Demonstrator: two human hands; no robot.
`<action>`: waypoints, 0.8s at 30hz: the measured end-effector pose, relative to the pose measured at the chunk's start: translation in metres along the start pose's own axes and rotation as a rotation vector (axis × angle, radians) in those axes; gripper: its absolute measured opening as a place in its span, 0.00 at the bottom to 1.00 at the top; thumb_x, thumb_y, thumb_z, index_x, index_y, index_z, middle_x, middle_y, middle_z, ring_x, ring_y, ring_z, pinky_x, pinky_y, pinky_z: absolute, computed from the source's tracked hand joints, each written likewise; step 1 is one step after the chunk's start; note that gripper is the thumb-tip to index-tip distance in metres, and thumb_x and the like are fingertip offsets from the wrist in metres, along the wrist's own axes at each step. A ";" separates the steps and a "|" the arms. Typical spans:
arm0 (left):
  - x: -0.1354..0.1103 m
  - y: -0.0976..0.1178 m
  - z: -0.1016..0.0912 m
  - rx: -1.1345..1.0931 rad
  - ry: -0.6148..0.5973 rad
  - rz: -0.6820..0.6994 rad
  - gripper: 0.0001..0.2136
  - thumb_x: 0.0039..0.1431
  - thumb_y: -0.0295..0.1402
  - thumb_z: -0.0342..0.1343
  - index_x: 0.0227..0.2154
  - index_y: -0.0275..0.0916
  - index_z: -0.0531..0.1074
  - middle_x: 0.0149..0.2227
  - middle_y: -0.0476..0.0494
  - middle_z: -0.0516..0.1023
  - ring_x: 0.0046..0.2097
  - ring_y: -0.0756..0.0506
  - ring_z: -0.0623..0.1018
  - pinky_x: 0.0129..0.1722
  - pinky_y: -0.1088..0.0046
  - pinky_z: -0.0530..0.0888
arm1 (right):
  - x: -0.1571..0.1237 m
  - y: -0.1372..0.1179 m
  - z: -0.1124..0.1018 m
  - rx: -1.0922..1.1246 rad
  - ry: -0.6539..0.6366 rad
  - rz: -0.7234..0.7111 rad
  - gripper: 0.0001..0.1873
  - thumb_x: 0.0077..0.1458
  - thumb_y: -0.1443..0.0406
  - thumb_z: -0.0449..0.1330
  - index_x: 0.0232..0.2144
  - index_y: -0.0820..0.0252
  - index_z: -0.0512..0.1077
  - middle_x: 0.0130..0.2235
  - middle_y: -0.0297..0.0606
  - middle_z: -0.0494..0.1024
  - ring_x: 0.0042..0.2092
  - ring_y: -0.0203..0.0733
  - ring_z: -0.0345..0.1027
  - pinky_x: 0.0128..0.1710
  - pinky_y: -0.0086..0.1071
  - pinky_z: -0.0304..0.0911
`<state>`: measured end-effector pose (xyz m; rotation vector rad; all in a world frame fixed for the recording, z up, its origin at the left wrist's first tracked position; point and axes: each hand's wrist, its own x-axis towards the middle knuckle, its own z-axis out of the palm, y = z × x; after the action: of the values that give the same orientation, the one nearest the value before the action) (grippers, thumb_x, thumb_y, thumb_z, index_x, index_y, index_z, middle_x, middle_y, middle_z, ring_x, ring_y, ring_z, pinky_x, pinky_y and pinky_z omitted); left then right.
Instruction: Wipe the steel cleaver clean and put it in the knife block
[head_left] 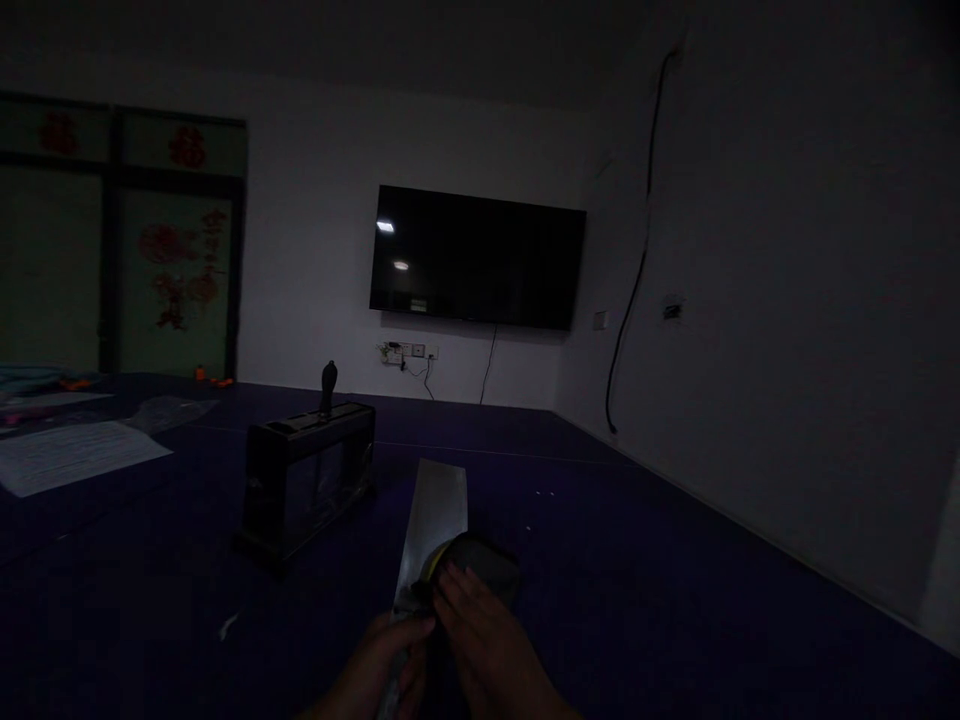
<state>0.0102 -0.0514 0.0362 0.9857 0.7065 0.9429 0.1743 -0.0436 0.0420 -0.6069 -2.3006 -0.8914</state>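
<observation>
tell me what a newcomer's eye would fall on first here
Probably the big black TV on the far wall, dark against the paler paint. Next, the grey strip at lower centre, with the left hand at its near end and the right hand on a dark bundle beside it. Then the black frame with an upright handle, left of the strip.

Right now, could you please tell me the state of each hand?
Left hand: appears closed on the flat grey strip.
Right hand: against the dark pouch-like thing; whether it grips cannot be told.
</observation>
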 end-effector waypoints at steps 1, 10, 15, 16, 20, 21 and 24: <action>0.000 0.000 0.000 0.001 -0.002 -0.008 0.29 0.20 0.59 0.63 0.02 0.39 0.57 0.03 0.51 0.55 0.07 0.53 0.58 0.07 0.79 0.49 | -0.001 0.001 0.002 -0.007 0.007 -0.001 0.22 0.56 0.75 0.44 0.51 0.68 0.66 0.53 0.46 0.71 0.57 0.45 0.61 0.51 0.38 0.65; 0.018 -0.019 -0.014 0.015 -0.045 0.065 0.28 0.39 0.56 0.56 0.04 0.40 0.55 0.04 0.52 0.53 0.08 0.54 0.57 0.09 0.79 0.48 | -0.003 0.002 0.000 0.045 0.068 -0.024 0.23 0.53 0.76 0.45 0.51 0.69 0.66 0.52 0.47 0.72 0.58 0.45 0.59 0.52 0.41 0.65; 0.020 -0.020 -0.014 -0.045 -0.029 0.007 0.24 0.36 0.51 0.58 0.04 0.41 0.55 0.03 0.52 0.53 0.07 0.55 0.54 0.08 0.79 0.46 | -0.003 0.001 -0.006 0.051 0.122 -0.035 0.22 0.54 0.75 0.45 0.49 0.68 0.68 0.50 0.46 0.74 0.54 0.42 0.64 0.50 0.35 0.67; 0.018 -0.018 -0.013 -0.058 -0.024 -0.007 0.23 0.34 0.50 0.58 0.04 0.41 0.55 0.03 0.52 0.54 0.06 0.55 0.54 0.08 0.79 0.45 | -0.004 0.000 -0.007 0.056 0.120 -0.022 0.22 0.54 0.75 0.44 0.49 0.68 0.68 0.49 0.46 0.75 0.54 0.42 0.65 0.49 0.34 0.67; 0.009 -0.011 -0.008 -0.047 -0.008 -0.020 0.18 0.28 0.44 0.57 0.03 0.41 0.56 0.03 0.51 0.56 0.06 0.55 0.54 0.07 0.79 0.46 | -0.006 -0.002 -0.011 0.083 0.089 0.010 0.23 0.55 0.74 0.43 0.51 0.67 0.66 0.48 0.46 0.75 0.51 0.41 0.68 0.49 0.33 0.67; 0.009 -0.011 -0.008 -0.038 0.001 -0.003 0.17 0.29 0.44 0.57 0.04 0.41 0.56 0.03 0.52 0.56 0.06 0.55 0.55 0.07 0.79 0.47 | -0.006 -0.002 -0.011 0.093 0.084 0.007 0.23 0.56 0.74 0.43 0.52 0.67 0.66 0.48 0.46 0.76 0.51 0.41 0.68 0.49 0.33 0.67; 0.012 -0.017 -0.011 -0.004 0.011 0.040 0.18 0.33 0.44 0.56 0.05 0.41 0.55 0.04 0.53 0.55 0.07 0.54 0.56 0.08 0.79 0.48 | -0.003 -0.003 -0.011 0.118 0.055 -0.009 0.21 0.58 0.71 0.47 0.53 0.65 0.65 0.49 0.43 0.75 0.52 0.40 0.66 0.51 0.33 0.64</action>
<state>0.0113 -0.0403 0.0156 0.9947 0.6959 0.9850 0.1785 -0.0546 0.0452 -0.5151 -2.2894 -0.7614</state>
